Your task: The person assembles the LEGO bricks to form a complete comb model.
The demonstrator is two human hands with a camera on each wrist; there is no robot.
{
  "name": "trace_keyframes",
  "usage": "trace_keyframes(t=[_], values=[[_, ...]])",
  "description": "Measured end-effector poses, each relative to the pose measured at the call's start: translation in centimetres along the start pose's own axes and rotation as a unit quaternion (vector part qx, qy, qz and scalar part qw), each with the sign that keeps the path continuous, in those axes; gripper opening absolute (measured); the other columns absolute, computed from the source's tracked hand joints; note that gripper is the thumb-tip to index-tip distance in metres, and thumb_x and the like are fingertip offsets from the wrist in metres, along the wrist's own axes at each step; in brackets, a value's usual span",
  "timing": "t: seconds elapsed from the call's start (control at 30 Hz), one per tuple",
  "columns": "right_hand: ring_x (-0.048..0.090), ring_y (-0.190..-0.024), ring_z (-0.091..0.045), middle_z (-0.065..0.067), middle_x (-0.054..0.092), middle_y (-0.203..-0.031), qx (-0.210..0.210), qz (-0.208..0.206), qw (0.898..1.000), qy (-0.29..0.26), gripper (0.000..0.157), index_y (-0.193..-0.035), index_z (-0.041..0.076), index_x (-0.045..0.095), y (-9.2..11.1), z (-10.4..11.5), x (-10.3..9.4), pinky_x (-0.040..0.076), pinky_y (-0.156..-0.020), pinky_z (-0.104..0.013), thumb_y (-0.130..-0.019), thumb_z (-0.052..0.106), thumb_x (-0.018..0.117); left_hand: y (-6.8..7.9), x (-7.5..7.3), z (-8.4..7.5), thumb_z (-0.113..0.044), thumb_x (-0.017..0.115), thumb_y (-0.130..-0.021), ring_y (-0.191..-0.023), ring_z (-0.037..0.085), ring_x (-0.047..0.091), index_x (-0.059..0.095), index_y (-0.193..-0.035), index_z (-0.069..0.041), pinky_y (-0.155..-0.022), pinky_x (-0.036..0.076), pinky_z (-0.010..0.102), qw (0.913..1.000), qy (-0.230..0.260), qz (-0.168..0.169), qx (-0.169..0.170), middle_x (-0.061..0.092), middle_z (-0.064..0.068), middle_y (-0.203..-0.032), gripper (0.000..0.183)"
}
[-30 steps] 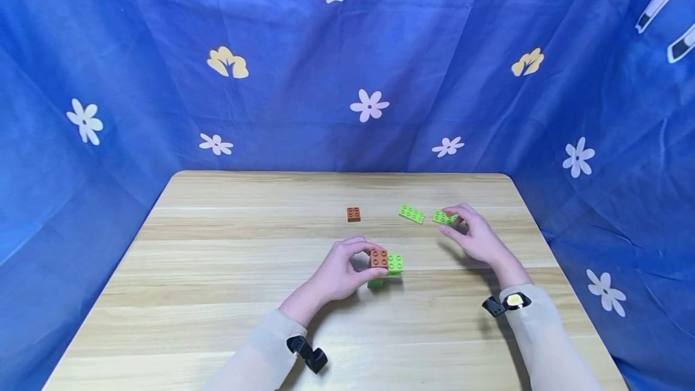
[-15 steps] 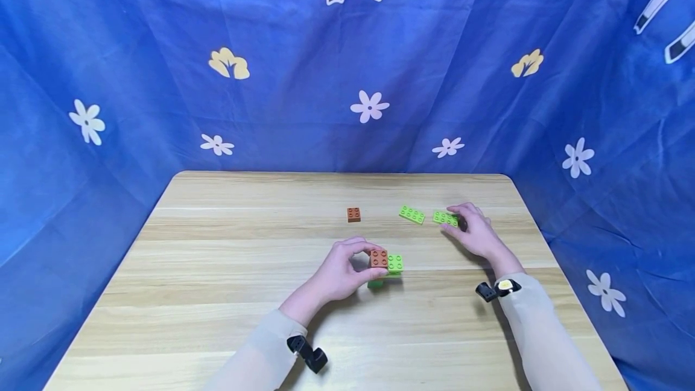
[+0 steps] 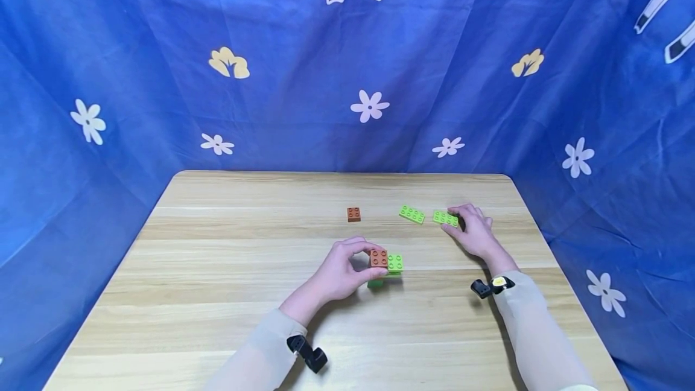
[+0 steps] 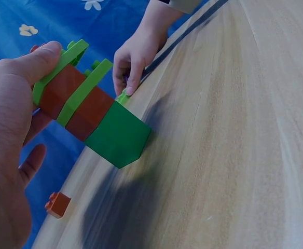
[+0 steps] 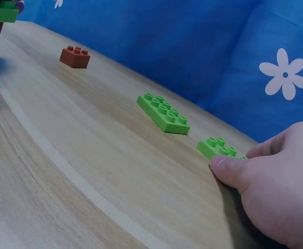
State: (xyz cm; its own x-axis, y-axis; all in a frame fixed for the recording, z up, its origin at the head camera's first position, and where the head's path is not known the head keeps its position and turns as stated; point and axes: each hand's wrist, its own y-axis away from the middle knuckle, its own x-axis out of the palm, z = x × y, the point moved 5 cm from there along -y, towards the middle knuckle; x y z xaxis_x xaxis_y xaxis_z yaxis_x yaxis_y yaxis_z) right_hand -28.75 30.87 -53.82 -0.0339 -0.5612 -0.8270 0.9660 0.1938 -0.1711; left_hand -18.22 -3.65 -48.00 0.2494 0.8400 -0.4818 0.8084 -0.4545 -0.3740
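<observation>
My left hand (image 3: 342, 270) grips the upper part of a stack of toy building bricks (image 3: 379, 258) between thumb and fingers. In the left wrist view, a dark green block (image 4: 119, 136) forms its base, under alternating brown bricks (image 4: 92, 111) and light green plates (image 4: 84, 93). At the right, my right hand (image 3: 476, 234) pinches the right end of a light green eight-stud brick (image 3: 444, 218) lying on the table. Its thumb (image 5: 226, 168) is on the near side in the right wrist view; the far fingertips are partly hidden.
A second light green brick (image 3: 411, 214) lies just left of the pinched one. Farther left is a brown four-stud brick (image 3: 353, 215). The wooden table (image 3: 217, 258) ends at a blue patterned curtain (image 3: 293, 107) behind and at both sides.
My right hand has shifted slightly right along the light green brick, uncovering more of its studs, while the right wrist has moved forward and left. The left hand and its stack stay put.
</observation>
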Motion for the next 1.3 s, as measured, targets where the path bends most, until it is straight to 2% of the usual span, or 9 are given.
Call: trace_keyframes(t=[0.3, 0.5, 0.63, 0.77, 0.93, 1.3], values=[[0.052, -0.118, -0.036, -0.015, 0.062, -0.124, -0.001, -0.009, 1.0, 0.001, 0.044, -0.134, 0.002, 0.068, 0.0, 0.1, 0.1, 0.027, -0.094, -0.059, -0.1, 0.029, 0.076, 0.0, 0.1, 0.1, -0.036, 0.089, -0.088, -0.107, 0.007, 0.068, 0.077, -0.12, -0.018, -0.105, 0.05, 0.039, 0.9999, 0.009, 0.005, -0.008, 0.072, -0.016, -0.109, 0.038], [0.054, -0.119, -0.038, -0.016, 0.063, -0.125, -0.005, -0.009, 1.0, 0.0, 0.043, -0.134, 0.001, 0.067, 0.1, 0.3, 0.1, 0.027, -0.093, -0.06, -0.101, 0.028, 0.075, -0.1, 0.3, 0.2, -0.035, 0.089, -0.088, -0.11, 0.008, 0.067, 0.077, -0.121, -0.018, -0.107, 0.048, 0.039, 0.9998, 0.009, 0.008, -0.015, 0.072, -0.017, -0.111, 0.039], [0.056, -0.125, -0.041, -0.019, 0.063, -0.131, -0.001, -0.003, 1.0, -0.011, 0.044, -0.137, 0.001, 0.063, 0.1, 0.5, -0.1, 0.027, -0.096, -0.06, -0.103, 0.027, 0.073, 0.0, 0.2, 0.3, -0.036, 0.089, -0.088, -0.109, 0.008, 0.067, 0.077, -0.121, -0.017, -0.108, 0.048, 0.04, 0.9997, 0.009, 0.007, -0.02, 0.072, -0.016, -0.111, 0.04], [0.055, -0.129, -0.044, -0.024, 0.061, -0.136, 0.0, 0.008, 1.0, -0.027, 0.046, -0.141, -0.002, 0.058, 0.2, 0.9, -0.3, 0.028, -0.105, -0.066, -0.106, 0.026, 0.068, 0.0, 0.1, 0.2, -0.037, 0.089, -0.088, -0.108, 0.008, 0.067, 0.077, -0.121, -0.018, -0.107, 0.049, 0.04, 0.9998, 0.007, 0.005, -0.02, 0.072, -0.017, -0.11, 0.04], [0.055, -0.13, -0.044, -0.025, 0.059, -0.138, -0.012, 0.016, 0.999, -0.04, 0.048, -0.145, -0.005, 0.054, 0.5, 1.7, -0.7, 0.033, -0.111, -0.066, -0.108, 0.025, 0.064, 0.0, 0.1, 0.2, -0.036, 0.089, -0.088, -0.109, 0.008, 0.067, 0.077, -0.121, -0.018, -0.106, 0.05, 0.041, 0.9998, 0.009, 0.004, -0.016, 0.072, -0.016, -0.111, 0.04], [0.061, -0.11, -0.033, -0.018, 0.06, -0.132, -0.062, 0.005, 0.997, -0.054, 0.045, -0.145, -0.003, 0.055, 0.9, 4.9, -1.7, 0.04, -0.097, -0.056, -0.108, 0.021, 0.064, 0.0, 0.2, 0.5, -0.037, 0.089, -0.087, -0.112, 0.008, 0.066, 0.077, -0.121, -0.019, -0.108, 0.048, 0.042, 0.9996, 0.007, 0.004, -0.026, 0.072, -0.018, -0.113, 0.04]])
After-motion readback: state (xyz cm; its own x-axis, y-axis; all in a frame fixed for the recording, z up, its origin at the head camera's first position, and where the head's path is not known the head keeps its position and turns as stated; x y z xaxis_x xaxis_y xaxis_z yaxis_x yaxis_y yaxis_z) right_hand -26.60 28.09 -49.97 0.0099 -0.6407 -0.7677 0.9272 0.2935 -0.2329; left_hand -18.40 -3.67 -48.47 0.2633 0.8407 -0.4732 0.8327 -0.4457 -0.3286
